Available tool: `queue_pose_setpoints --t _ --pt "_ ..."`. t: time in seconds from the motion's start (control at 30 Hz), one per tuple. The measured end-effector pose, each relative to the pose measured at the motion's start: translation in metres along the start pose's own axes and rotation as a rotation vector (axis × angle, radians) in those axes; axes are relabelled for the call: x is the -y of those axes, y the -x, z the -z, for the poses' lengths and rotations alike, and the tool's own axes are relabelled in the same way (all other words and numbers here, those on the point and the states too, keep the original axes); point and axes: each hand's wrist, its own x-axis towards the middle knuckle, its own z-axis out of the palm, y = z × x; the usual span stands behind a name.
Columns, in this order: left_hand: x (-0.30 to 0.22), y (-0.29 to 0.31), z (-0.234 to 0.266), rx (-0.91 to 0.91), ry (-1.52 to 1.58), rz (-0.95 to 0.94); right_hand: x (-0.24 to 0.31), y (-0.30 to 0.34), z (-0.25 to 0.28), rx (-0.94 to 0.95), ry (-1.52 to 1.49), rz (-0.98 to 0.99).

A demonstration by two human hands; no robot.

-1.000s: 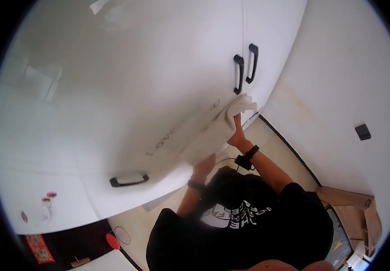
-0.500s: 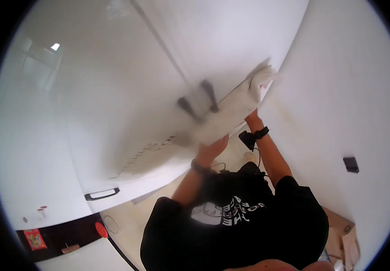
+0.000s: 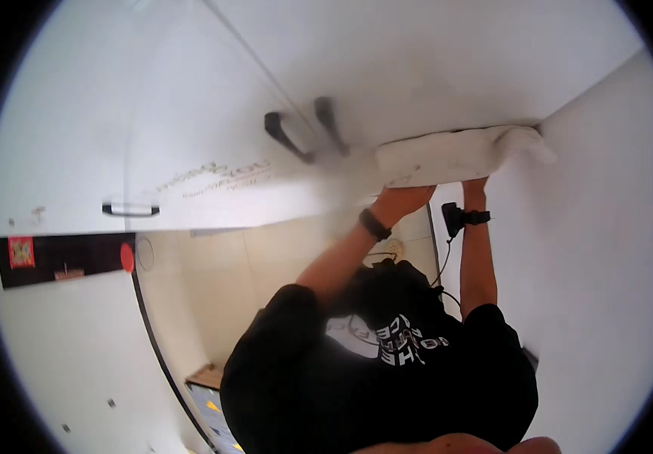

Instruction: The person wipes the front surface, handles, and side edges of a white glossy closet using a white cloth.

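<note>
A long white folded cloth bundle (image 3: 447, 160) with faint printed marks lies up against the white cabinet doors (image 3: 387, 68), right of two black handles. Its right end is loose and crumpled beside the wall. From below, my left hand (image 3: 408, 201) grips the bundle near its left part, the fingertips hidden behind it. My right hand (image 3: 474, 188) is under the right part, most of it covered by the cloth. Each wrist wears a black band; a small black device (image 3: 453, 219) with a cable sits at the right one.
A plain white wall (image 3: 598, 227) stands close on my right. To the left are a lower black handle (image 3: 130, 210), a dark recess with a red picture (image 3: 21, 252), and a round red object (image 3: 127, 257). Light floor tiles (image 3: 220, 303) show below.
The view has turned, so the bundle now appears more level and farther right. Its left end is farther from the paired handles. Both hands stay at its underside.
</note>
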Motion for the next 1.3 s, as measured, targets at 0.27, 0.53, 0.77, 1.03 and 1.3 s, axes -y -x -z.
queue_pose_setpoints --t 0.27,0.53,0.77,1.03,1.3 --pt "-0.016 -0.053 0.035 -0.247 0.217 -0.065 -0.002 -0.001 0.002 0.085 0.0 0.059" --pt "0.03 0.07 -0.053 0.002 0.076 0.256 -0.006 0.043 -0.019 0.14 -0.066 0.045" --pt "0.046 0.096 0.011 -0.153 -0.03 0.463 0.057 0.049 -0.008 0.587 0.359 0.246" --pt "0.001 0.078 0.04 -0.654 -0.032 0.703 0.113 0.049 -0.009 0.736 0.173 0.731" --pt "0.004 0.121 0.01 -0.785 0.561 1.029 0.076 0.067 -0.011 1.039 -0.036 0.641"
